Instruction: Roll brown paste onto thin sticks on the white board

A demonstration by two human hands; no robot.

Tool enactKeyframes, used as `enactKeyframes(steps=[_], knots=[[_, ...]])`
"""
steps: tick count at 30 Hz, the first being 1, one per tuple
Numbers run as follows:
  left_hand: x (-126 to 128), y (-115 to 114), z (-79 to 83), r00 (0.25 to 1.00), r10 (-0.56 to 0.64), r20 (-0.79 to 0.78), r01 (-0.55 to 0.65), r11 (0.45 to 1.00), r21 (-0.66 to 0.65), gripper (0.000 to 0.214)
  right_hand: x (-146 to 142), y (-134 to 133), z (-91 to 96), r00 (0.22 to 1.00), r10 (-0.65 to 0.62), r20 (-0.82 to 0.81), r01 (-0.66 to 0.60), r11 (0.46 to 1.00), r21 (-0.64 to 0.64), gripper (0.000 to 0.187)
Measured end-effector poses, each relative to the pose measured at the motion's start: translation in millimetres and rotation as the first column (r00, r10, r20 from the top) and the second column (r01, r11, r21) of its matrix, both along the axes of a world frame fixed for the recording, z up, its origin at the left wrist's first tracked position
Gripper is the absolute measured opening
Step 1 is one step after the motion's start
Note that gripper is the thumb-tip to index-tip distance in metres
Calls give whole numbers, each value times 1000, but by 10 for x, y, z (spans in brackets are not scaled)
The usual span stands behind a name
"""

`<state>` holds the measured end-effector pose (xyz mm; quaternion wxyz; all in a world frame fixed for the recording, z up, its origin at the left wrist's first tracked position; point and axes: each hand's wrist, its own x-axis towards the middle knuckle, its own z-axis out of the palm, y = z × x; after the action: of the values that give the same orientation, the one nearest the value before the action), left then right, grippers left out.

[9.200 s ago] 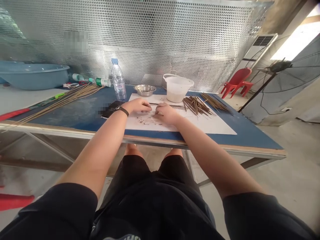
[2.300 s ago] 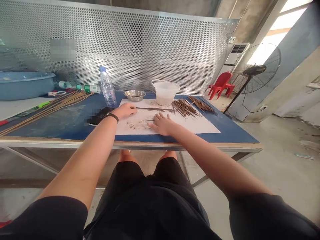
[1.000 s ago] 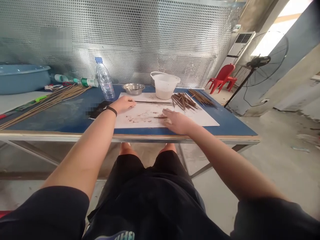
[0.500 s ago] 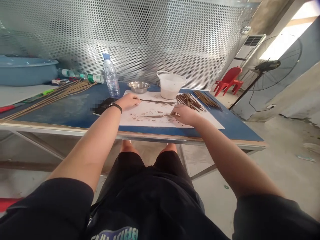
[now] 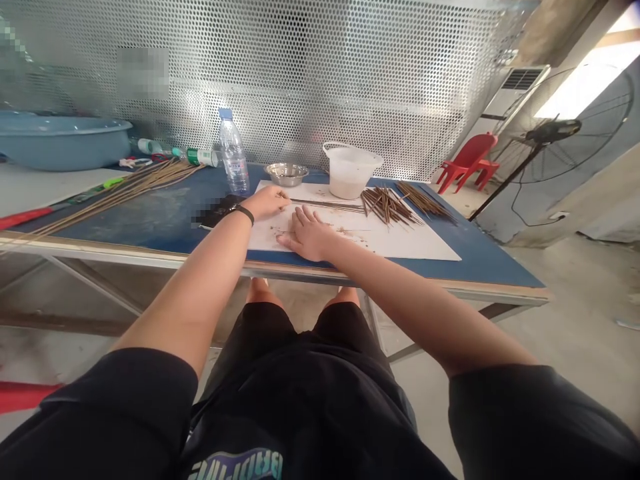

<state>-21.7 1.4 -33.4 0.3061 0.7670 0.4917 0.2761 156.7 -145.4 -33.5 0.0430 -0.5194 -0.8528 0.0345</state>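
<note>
My left hand [image 5: 270,202], with a dark band at its wrist, is closed with bent fingers at the left end of several thin dark sticks [image 5: 330,204]. The sticks lie lengthwise across a white board [image 5: 420,245]; what the fingertips pinch is too small to make out. My right hand [image 5: 311,235] lies palm down and flat on the board, fingers spread, just below and right of my left hand. Whatever is beneath its palm is hidden. Brown crumbs [image 5: 350,233] are scattered to its right. A loose pile of brown sticks [image 5: 390,207] rests on the board's right side.
Behind the board stand a white bucket [image 5: 353,175] and a metal bowl [image 5: 286,175]. A water bottle [image 5: 234,157], a black object [image 5: 220,210], long tan rods [image 5: 135,187] and a blue basin [image 5: 65,143] are leftward. More sticks [image 5: 425,200] lie right.
My right hand has moved left across the board, from bent fingers near the sticks' right end to lying flat and spread. My left hand stays at the sticks' left end. The view shifted slightly.
</note>
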Motion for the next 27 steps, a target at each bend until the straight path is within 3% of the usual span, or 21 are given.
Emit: enactKeyframes(steps=[3, 9, 16, 19, 22, 27], knots=[[10, 24, -3, 1000, 21, 15, -21, 1000, -13, 18, 29, -191, -40, 999, -26, 28, 29, 994, -110, 123], [13, -22, 27, 1000, 22, -14, -22, 1000, -15, 19, 80, -461, -8, 998, -19, 54, 25, 993, -119, 124], [-8, 1, -28, 999, 7, 50, -5, 999, -36, 17, 22, 119, 82, 990, -133, 37, 137, 973, -184, 120], [-23, 46, -64, 997, -4, 71, 7, 999, -41, 18, 45, 249, 116, 988, -152, 32, 156, 972, -175, 121], [-24, 49, -56, 998, 4, 58, -3, 1000, -23, 21, 109, 129, 112, 992, -116, 55, 124, 980, -158, 120], [-4, -2, 12, 1000, 27, -15, -27, 1000, 8, 18, 239, -318, 49, 995, -39, 92, 53, 985, -162, 124]])
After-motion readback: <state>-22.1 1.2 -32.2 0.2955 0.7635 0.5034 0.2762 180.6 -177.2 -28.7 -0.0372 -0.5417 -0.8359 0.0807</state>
